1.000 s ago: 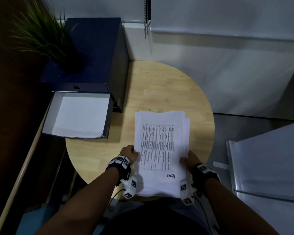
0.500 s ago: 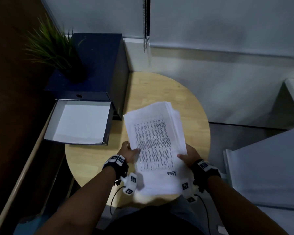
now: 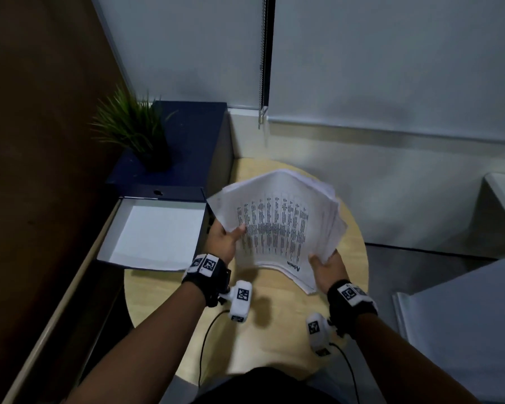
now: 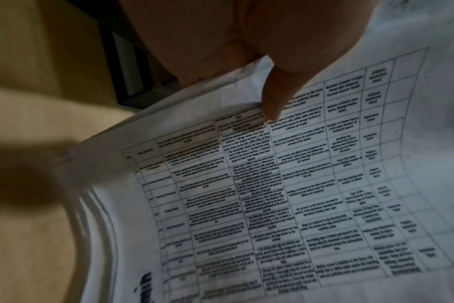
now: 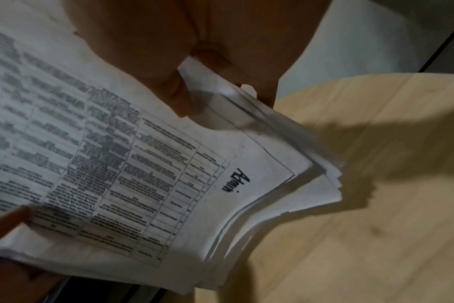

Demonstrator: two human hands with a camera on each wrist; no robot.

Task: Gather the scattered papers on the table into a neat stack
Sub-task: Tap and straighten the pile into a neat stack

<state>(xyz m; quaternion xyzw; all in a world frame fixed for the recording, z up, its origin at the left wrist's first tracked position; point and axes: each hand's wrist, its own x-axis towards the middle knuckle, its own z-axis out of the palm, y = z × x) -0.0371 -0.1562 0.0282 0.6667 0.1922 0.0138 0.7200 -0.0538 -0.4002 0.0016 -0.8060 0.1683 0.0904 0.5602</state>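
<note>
A loose stack of white papers (image 3: 277,225) with a printed table and the word "Admin" is held up in the air above the round wooden table (image 3: 271,336), bowed into a curve, edges uneven. My left hand (image 3: 226,239) grips its left edge, thumb on the top sheet (image 4: 272,102). My right hand (image 3: 325,263) grips the lower right edge, thumb over the top sheet (image 5: 176,92). The paper stack (image 5: 169,184) fans out at the near corner; the sheet edges (image 4: 96,215) curl apart in the left wrist view.
An open box (image 3: 158,231) with a white lining sits at the table's left, against a dark blue cabinet (image 3: 193,141) carrying a potted plant (image 3: 131,126). A grey wall and blind cord (image 3: 263,59) lie behind. A pale surface (image 3: 464,316) stands to the right.
The stack lay flat on the table a second ago; both hands have lifted it off the tabletop and tilted it up, and it now bows between them. The head view has tilted upward.
</note>
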